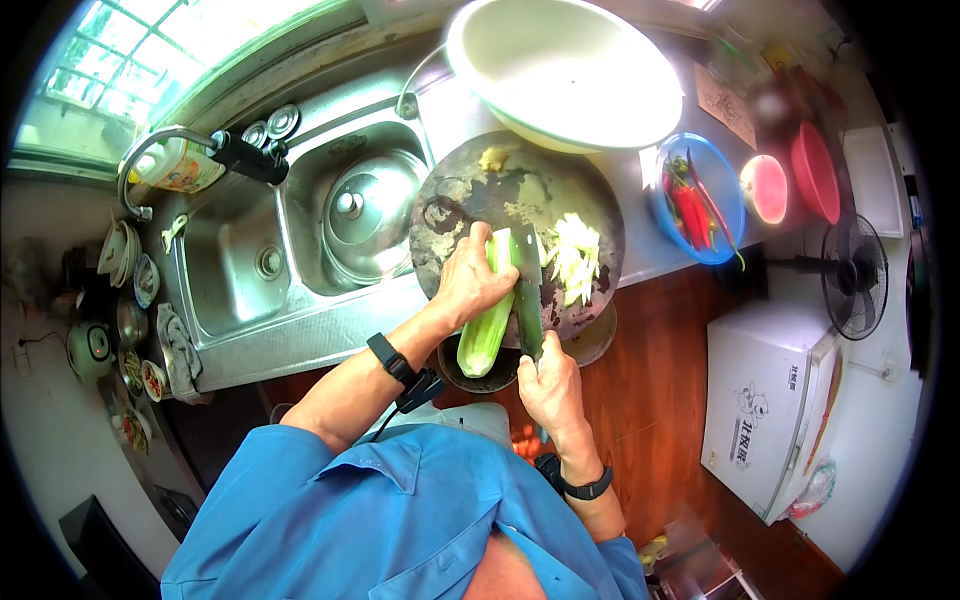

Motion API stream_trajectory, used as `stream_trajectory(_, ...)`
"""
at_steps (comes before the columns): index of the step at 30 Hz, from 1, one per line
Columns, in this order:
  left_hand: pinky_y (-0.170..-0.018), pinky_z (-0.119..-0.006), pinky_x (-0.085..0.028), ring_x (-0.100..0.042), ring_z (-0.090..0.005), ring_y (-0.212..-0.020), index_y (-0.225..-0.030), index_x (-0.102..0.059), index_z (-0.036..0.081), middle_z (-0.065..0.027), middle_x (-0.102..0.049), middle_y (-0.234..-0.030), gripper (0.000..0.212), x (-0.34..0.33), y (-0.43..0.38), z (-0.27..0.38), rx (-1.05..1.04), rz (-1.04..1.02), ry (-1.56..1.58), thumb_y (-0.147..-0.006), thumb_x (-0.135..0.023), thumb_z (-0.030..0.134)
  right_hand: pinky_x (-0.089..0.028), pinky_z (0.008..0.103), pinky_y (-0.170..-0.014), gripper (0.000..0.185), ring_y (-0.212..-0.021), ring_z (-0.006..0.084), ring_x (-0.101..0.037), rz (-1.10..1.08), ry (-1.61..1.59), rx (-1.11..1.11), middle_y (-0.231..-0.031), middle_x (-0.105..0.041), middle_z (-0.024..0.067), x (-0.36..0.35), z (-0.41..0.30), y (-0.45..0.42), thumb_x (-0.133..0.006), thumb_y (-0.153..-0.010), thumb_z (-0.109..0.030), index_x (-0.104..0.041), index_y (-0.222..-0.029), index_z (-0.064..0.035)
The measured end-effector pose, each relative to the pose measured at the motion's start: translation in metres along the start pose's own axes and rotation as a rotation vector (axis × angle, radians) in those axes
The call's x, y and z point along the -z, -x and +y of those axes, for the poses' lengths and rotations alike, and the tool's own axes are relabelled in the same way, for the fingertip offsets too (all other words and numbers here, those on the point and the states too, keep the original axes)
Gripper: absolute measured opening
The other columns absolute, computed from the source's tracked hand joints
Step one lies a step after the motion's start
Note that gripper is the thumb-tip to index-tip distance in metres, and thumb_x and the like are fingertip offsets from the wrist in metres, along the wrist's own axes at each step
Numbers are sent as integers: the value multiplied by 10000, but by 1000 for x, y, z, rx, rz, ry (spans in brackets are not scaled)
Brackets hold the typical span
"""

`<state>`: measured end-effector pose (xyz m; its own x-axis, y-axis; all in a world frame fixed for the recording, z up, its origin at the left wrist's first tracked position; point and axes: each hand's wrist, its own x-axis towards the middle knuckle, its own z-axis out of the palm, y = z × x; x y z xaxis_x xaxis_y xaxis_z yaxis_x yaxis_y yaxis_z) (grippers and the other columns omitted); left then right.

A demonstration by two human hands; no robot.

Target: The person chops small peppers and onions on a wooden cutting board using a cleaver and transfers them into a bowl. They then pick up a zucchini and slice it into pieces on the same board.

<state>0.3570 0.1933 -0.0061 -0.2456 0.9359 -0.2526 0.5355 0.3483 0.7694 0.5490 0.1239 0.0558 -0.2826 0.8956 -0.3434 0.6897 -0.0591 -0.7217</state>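
Note:
My left hand (474, 279) presses a long pale-green peeled gourd or melon (484, 337) onto a round, dark-stained chopping board (480, 180). The near end of the gourd juts past the board's front edge. In my right hand (553, 382) is the handle of a cleaver (529, 300), its broad blade standing upright along the right side of the gourd. Right of the blade lies a heap of pale cut strips (576, 259). A small yellowish lump, perhaps ginger (493, 159), rests near the far edge of the board.
Behind the board leans a large pale basin (570, 67). A blue plastic basket (739, 202) with red and green chili peppers (694, 206) stands to the right. Left is a steel double sink (236, 300), a lid (371, 217) in one bowl. A fan (853, 276) stands beyond a white freezer (765, 420).

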Motion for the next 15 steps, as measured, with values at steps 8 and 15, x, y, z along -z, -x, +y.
stream_trajectory(8, -992, -550, -496, -618, -497, -1132, -1332, -453, 17, -329, -620, -1175, 643, 3, 1, -2, -9, -51, -3, -802, -726, 261, -508, 618, -756, 281, -832, 547, -658, 45, 73, 23, -819, -664, 353, -28, 6, -55, -581, -892, -96, -538, -1123, 58)
stream_trajectory(15, -1008, -542, -489, -608, -494, -1135, -1333, -449, 16, -323, -616, -1171, 648, 2, -1, -5, -24, -22, 41, -800, -727, 257, -509, 598, -696, 275, -746, 519, -658, 64, -11, 23, -755, -659, 307, -22, 3, -52, -567, -881, -106, -560, -1109, 48)
